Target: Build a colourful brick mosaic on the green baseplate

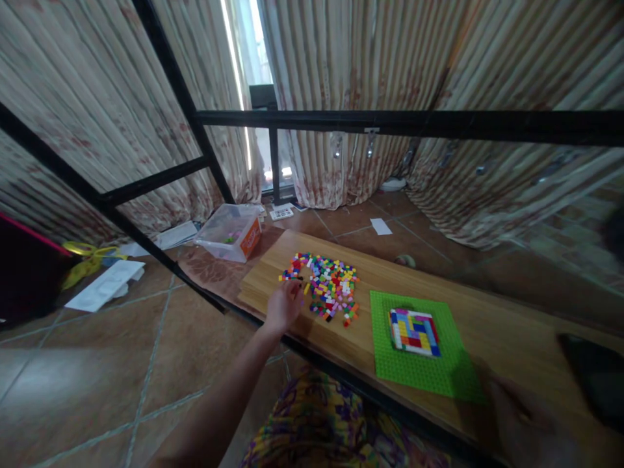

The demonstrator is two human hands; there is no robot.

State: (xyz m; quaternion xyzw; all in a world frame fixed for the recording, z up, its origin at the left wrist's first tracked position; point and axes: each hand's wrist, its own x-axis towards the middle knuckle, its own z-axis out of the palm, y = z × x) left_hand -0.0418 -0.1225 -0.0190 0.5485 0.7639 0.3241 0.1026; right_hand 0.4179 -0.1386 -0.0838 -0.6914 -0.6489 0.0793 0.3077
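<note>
My left hand (pixel 284 305) reaches to the left edge of a pile of small coloured building bricks (pixel 331 279). Its fingertips are drawn together among the bricks; whatever is between them is too small to name. On the right, a green baseplate (pixel 390 370) lies flat on the wooden board. A low square build of multicoloured bricks (pixel 414 333) is on it, with a mostly white border. My right hand (pixel 529 416) rests dim and blurred beside the baseplate's lower right corner, so its fingers cannot be read clearly.
A clear plastic box (pixel 227 234) with an orange label stands behind the left end of the wooden board (pixel 273 250). A dark phone-like slab (pixel 595 374) lies at the right. Black metal bars (pixel 341 120) cross before the curtains. Papers (pixel 104 286) lie on the tiled floor.
</note>
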